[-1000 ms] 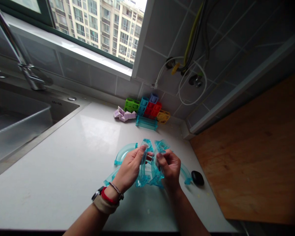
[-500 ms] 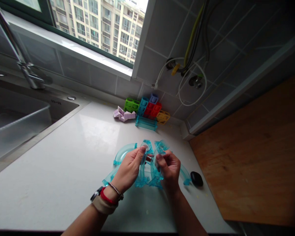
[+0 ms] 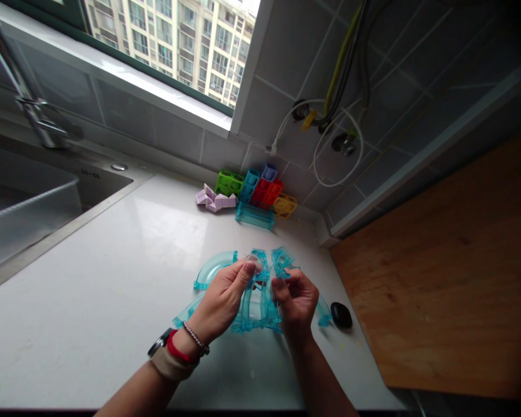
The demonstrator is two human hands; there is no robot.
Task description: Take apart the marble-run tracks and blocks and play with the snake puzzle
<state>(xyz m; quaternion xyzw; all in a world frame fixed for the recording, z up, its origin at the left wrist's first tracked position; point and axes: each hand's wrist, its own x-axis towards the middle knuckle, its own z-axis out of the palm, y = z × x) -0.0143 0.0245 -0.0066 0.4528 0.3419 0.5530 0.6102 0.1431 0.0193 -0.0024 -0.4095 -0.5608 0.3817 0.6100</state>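
Observation:
My left hand (image 3: pixel 220 300) pinches a clear teal plastic connector piece (image 3: pixel 260 265) between thumb and fingers. In my right hand (image 3: pixel 298 300) is a second clear teal piece (image 3: pixel 282 260), slightly blurred, with its fingers closed round its lower part. A small gap separates the upper ends of the two pieces. Beneath and behind the hands lie more teal parts: a curved track piece (image 3: pixel 212 271) to the left, straighter track (image 3: pixel 256 315) between the wrists, and another curved piece (image 3: pixel 323 314) partly hidden by my right hand.
Against the wall stand green blocks (image 3: pixel 229 183), red blocks (image 3: pixel 267 193), a yellow block (image 3: pixel 285 204) and lilac pieces (image 3: pixel 216 200), with a teal trough (image 3: pixel 254 215) in front. A black case (image 3: pixel 341 315) sits near the wooden panel (image 3: pixel 434 260). The sink (image 3: pixel 99 194) is left.
The piece in my right hand has turned and its upper end shows more from the front. Both hands stay closed on their pieces. The view has shifted slightly.

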